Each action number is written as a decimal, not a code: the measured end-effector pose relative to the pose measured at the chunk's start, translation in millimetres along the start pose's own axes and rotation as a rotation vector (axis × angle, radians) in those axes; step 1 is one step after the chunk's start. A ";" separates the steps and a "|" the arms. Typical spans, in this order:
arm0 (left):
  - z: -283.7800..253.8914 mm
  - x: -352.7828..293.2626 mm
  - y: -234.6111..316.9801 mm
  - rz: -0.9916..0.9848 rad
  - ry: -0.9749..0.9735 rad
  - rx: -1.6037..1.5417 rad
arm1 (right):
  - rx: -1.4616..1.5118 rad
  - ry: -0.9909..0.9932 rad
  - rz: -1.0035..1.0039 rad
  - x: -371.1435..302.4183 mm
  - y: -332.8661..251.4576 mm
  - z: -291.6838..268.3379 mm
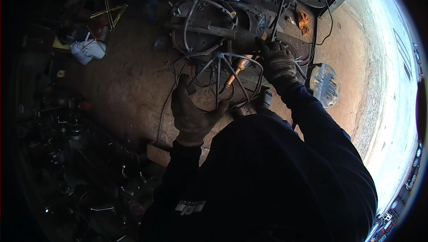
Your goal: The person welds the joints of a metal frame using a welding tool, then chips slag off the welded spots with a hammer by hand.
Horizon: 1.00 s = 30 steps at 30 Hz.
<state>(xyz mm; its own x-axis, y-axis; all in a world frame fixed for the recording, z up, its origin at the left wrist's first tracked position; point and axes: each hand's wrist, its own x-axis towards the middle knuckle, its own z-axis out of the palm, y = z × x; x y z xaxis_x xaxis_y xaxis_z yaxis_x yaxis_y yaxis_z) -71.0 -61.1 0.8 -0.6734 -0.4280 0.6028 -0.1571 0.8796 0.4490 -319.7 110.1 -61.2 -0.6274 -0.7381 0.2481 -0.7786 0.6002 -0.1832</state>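
Observation:
A frame of bent metal rods (220, 56), its spokes meeting at one joint and spreading downward, stands before me at the edge of a metal work table. My left hand (194, 112), in a dark work glove, is beside its lower left rods with thumb and fingers spread wide. Farther right, my gloved right hand (279, 61) is closed by the table's edge; what lies in its fingers is hidden. An orange-handled tool (236, 72) hangs slanting behind the rods. On the table behind lies a round ring frame (188, 24), crossed by a thick pipe (209, 30).
Black cables (307, 51) and a crumpled orange cloth (303, 22) lie at the right. A slotted grey plate (325, 85) is on the floor near my right arm. At left are a white bag (88, 50) and a yellow folding rule (109, 13). Dark metal parts (76, 139) crowd the lower left.

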 end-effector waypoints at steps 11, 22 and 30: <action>-7.4 -0.3 6.9 -0.104 -0.047 -0.056 | 0.871 0.272 0.139 -32.1 -8.1 -26.6; -9.4 36.4 16.4 -0.709 -0.129 -0.671 | 0.842 0.469 -0.116 -54.4 -36.2 -93.0; -17.1 25.0 -1.3 -1.017 -0.343 -0.780 | 1.398 0.270 0.359 -52.4 33.1 -75.5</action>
<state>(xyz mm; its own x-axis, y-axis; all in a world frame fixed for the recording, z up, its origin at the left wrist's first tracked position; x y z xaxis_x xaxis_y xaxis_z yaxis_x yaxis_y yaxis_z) -75.3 -76.5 26.5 -0.6685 -0.6455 -0.3694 -0.3210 -0.1976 0.9262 -311.5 191.9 -8.5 -0.8867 -0.4438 0.1296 -0.0630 -0.1617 -0.9848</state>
